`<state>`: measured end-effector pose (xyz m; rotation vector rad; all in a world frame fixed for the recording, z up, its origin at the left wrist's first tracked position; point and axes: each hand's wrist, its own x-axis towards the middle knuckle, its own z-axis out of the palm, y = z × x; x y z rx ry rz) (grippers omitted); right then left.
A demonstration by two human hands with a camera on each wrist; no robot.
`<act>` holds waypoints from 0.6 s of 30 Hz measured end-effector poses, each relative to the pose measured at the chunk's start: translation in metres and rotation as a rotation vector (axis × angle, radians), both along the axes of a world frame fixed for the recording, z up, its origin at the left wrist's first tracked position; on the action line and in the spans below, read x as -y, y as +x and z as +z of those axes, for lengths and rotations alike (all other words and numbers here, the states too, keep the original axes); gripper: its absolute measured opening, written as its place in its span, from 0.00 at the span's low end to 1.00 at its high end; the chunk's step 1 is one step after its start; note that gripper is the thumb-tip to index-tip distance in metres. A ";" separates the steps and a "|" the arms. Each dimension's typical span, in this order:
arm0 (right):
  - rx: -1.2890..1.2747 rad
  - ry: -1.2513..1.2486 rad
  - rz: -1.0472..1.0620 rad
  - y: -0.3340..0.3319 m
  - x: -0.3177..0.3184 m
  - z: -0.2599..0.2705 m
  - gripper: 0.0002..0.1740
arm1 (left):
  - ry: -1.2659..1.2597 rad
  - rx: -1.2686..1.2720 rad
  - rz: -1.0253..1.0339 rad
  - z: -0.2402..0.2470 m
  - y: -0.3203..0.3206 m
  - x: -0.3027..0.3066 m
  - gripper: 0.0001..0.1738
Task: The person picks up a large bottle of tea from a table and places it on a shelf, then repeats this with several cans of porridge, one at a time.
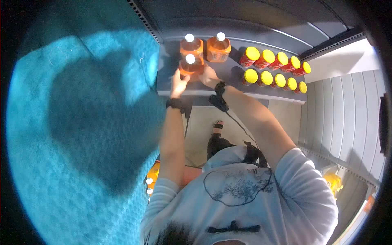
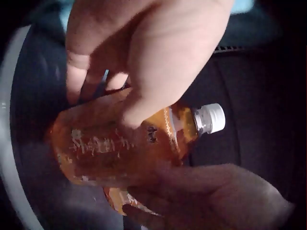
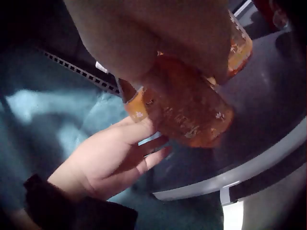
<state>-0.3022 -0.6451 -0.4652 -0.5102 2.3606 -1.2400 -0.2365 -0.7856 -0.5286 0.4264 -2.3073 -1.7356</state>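
Both hands are at a bottle of orange drink (image 1: 191, 68) with a white cap, at the front of the dark shelf (image 1: 165, 75). It stands upright in the head view, close before another bottle of the same kind (image 1: 192, 47). My left hand (image 1: 178, 84) grips its left side; in the left wrist view the thumb lies across the label (image 2: 100, 148) and the fingers go behind. On the other side my right hand (image 1: 209, 76) holds the bottle too, its fingers partly hidden in shadow. A further orange drink bottle (image 1: 218, 51) stands to the right.
Two rows of red containers with yellow lids (image 1: 266, 77) stand on the shelf's right. A perforated upright (image 1: 145, 22) rises at the shelf's left end, beside a blue textured surface (image 1: 81, 183). More orange bottles (image 1: 153, 173) show low by the person's left arm.
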 end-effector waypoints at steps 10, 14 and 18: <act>-0.124 -0.546 -0.174 0.064 -0.097 0.023 0.30 | -0.021 -0.135 -0.015 0.090 0.045 -0.092 0.27; -0.110 -0.702 -0.298 0.080 -0.161 0.060 0.29 | 0.005 -0.188 -0.135 0.128 0.039 -0.152 0.23; -0.303 -0.508 -0.566 0.097 -0.233 0.094 0.26 | 0.066 -0.212 -0.334 0.167 0.025 -0.219 0.19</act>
